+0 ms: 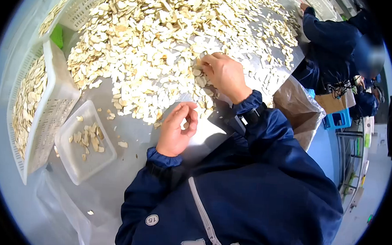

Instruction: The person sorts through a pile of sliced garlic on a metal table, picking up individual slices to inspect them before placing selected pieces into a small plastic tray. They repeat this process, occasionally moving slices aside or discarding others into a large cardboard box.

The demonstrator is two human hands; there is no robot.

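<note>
Metal counter (pixel 134 135), heaped with pale flat slices (pixel 164 46). Our right hand (pixel 226 78) touches them, our left hand (pixel 178 130) curls nearby; we cannot tell either grip. If a sleeve (pixel 270 125) drags, slices could scatter.

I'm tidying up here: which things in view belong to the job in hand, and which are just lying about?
Likely part of the job:
pale slices, at the right hand
white tray, holding some slices
nearer perforated basket, holding slices

Apparently just lying about:
clear plastic, lower left
blue crate, at right
</note>
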